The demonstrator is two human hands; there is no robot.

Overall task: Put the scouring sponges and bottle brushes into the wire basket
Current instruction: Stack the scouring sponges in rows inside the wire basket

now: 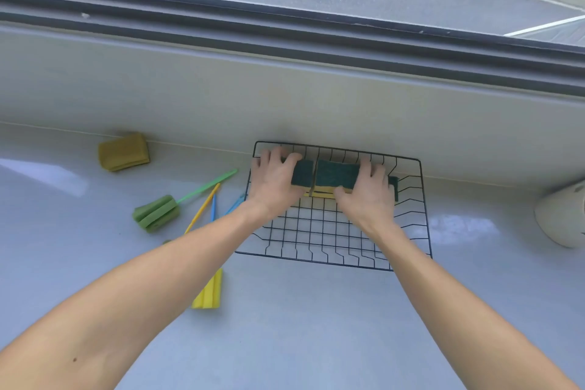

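L hand (274, 180) + R hand (368, 196) grip sponges (335, 175) in basket (422, 199); no legible writing

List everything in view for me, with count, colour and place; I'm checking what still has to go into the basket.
Basket: one, black wire, on the counter against the wall.
Sponges: at least two, green over yellow, in the basket's far end, under both hands.
Bottle brushes: green and yellow on the counter left of the basket; blue handles beside them, number unclear.
Cloth: one, mustard yellow, far left by the wall.
White container: one, right edge.
Left hand, right hand: on the sponges.
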